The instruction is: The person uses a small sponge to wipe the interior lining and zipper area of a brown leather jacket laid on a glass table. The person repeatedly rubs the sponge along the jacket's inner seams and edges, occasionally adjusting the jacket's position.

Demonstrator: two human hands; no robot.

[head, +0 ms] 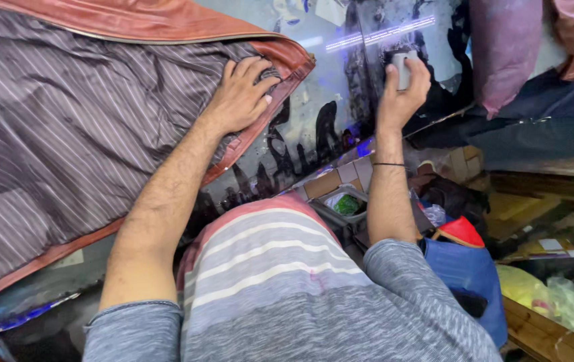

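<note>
Fingers of the left hand lie spread and flat on the striped lining of a brown leather jacket, pressing down near its edge just above the middle of the frame; they grip nothing, only bear on the cloth. The right hand, upper right of centre, is closed around a small grey block, thumb on one side and fingers wrapped over the other, holding it against the glossy counter, which is streaked with dark smears and reflects a strip of light.

The jacket fills the upper left of the frame, lining turned up and creased, its leather border running diagonally from the lower left to the left hand. A thin dark band circles the right wrist. Both forearms are bare, with grey sleeves pushed up above the elbows, and a striped grey and pink shirt fills the bottom centre.

At the upper right hangs purple cloth. Below the counter edge, right of centre, sit cardboard boxes, a blue bag with a red top, and a yellow plastic bag by a wooden plank.
</note>
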